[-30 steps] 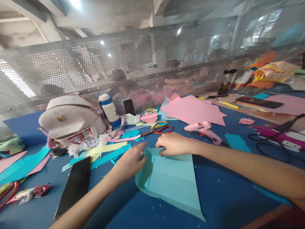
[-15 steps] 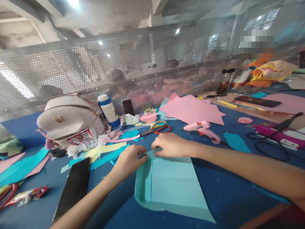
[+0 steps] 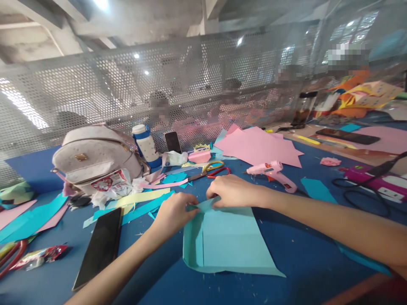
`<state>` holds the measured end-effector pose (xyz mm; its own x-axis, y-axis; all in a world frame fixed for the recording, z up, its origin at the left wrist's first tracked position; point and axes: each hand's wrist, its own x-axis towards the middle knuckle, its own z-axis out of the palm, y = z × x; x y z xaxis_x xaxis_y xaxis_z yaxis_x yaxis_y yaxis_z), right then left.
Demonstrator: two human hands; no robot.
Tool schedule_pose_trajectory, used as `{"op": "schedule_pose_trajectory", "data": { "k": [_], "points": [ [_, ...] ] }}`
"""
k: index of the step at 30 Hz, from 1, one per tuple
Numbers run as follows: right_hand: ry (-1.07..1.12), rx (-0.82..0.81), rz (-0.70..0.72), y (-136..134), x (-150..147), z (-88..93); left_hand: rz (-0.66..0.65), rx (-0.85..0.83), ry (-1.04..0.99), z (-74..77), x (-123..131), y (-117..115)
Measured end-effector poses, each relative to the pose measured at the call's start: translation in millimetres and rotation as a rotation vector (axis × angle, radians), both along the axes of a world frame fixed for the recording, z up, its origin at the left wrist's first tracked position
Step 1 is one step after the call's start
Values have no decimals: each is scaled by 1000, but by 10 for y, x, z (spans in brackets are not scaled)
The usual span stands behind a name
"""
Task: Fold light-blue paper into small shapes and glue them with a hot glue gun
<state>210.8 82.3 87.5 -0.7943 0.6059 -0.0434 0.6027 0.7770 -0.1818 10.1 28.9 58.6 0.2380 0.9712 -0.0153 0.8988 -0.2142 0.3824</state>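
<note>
A light teal sheet of paper (image 3: 233, 241) lies in front of me, its left and near edges folded up into low walls. At its far left corner, my left hand (image 3: 175, 212) pinches the raised edge between thumb and fingers. Close beside it, my right hand (image 3: 230, 191) grips the same far edge, fingers curled over the paper. The paper between the two hands is bent upward. Beyond my right hand lie scissors (image 3: 218, 170) with red and yellow handles, and a pink glue gun (image 3: 270, 171) rests to their right.
On the left are a black phone (image 3: 100, 245), a pale backpack (image 3: 95, 161) and a white-and-blue bottle (image 3: 146, 146). Pink paper sheets (image 3: 259, 146) lie at the back. A magenta power strip (image 3: 375, 182) with a black cable sits right. A perforated screen (image 3: 190, 76) stands behind the table.
The paper's near edge has shifted slightly away from me, and its near wall looks lower. Both hands keep their hold on the far edge. The view has shifted a little.
</note>
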Motion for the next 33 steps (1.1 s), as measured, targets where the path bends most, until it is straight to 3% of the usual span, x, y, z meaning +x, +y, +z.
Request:
{"op": "schedule_pose_trajectory", "data": {
  "k": [21, 33],
  "points": [
    [64, -83, -41, 43, 31, 35, -62, -13, -230, -112, 12, 62],
    [101, -51, -6, 0, 1, 3, -66, -76, -194, -125, -11, 106]
  ]
}}
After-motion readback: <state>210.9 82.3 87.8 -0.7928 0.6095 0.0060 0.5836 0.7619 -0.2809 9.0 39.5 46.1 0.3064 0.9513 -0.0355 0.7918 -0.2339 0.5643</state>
